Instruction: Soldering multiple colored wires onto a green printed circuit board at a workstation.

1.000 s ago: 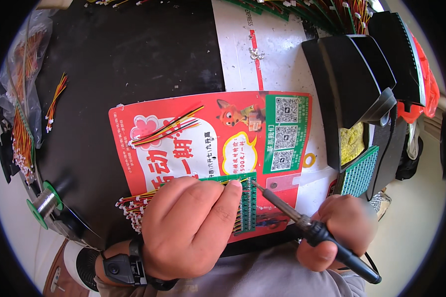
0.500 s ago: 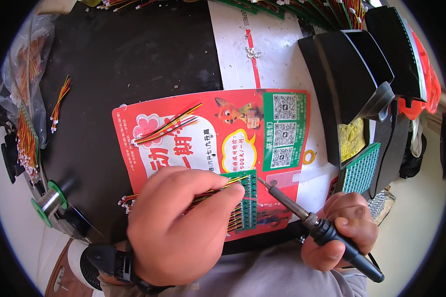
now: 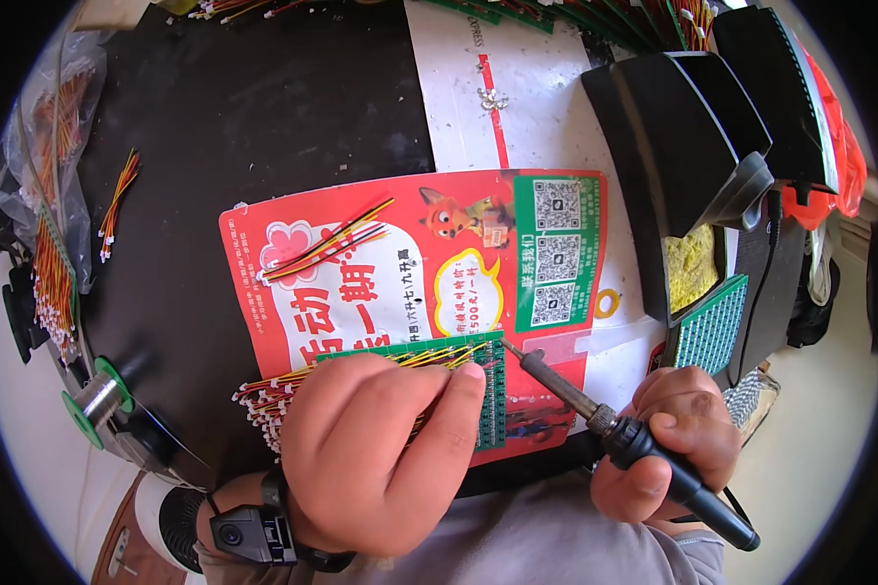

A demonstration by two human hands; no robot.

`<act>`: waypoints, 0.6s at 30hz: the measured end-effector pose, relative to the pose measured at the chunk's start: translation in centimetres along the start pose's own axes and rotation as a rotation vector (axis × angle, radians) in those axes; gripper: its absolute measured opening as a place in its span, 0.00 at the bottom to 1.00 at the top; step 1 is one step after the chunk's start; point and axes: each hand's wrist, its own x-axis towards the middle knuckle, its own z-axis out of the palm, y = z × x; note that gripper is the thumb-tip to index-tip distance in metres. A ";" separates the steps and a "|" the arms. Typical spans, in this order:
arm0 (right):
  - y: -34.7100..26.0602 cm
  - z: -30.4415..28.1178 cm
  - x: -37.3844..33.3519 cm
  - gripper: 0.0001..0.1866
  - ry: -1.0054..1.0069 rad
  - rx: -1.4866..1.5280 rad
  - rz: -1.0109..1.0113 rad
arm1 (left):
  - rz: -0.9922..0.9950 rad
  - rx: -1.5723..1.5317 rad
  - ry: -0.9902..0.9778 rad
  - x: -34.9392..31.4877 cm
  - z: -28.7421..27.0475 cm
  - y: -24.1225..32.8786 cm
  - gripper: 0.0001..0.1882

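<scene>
On the board [image 3: 495, 414], our left grip [image 3: 385, 453] is pinching wires [image 3: 437, 357].
Our right grip [image 3: 675, 444] is holding the iron [image 3: 624, 444], ideally clear of fingertips.

1. Soldering iron [image 3: 605, 423]: dull, browned metal shaft; smooth black plastic grip.
2. Circuit board [image 3: 493, 400]: green laminate, dotted with shiny metal.
3. Wires [image 3: 429, 359]: smooth plastic sheathing — slightly glossy.
4. Printed sheet [image 3: 249, 244]: paper or card, smooth, faintly glossy.
5. Spool [image 3: 98, 403]: bright metal wire, green plastic flanges.
6. Bag [image 3: 81, 175]: clear plastic, crinkled, shiny.
7. Yellow sponge [image 3: 693, 268]: rough, matt, pitted.
8. Worktop [image 3: 263, 107]: black, matt, specked.
9. Garment [image 3: 517, 536]: soft grey cloth — matt.
</scene>
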 end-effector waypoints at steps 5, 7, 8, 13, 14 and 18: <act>-0.1 -0.2 0.2 0.19 -0.051 0.021 -0.010 | -0.050 -0.029 -0.014 -0.1 0.2 0.1 0.16; 0.0 -0.2 0.2 0.19 -0.061 0.030 -0.011 | -0.052 -0.024 -0.027 0.0 0.3 0.1 0.16; 0.1 -0.2 0.3 0.19 -0.070 0.040 -0.014 | -0.054 -0.025 -0.028 0.0 0.3 0.1 0.16; -0.2 -0.1 0.6 0.18 -0.130 -0.031 0.005 | -0.065 -0.036 -0.042 0.0 0.2 0.0 0.17; -0.2 -0.1 0.5 0.18 -0.154 -0.081 0.013 | -0.065 -0.037 -0.043 0.0 0.2 0.0 0.17; -0.2 0.2 0.5 0.18 -0.128 -0.093 0.005 | -0.057 -0.044 -0.044 0.1 0.2 0.0 0.17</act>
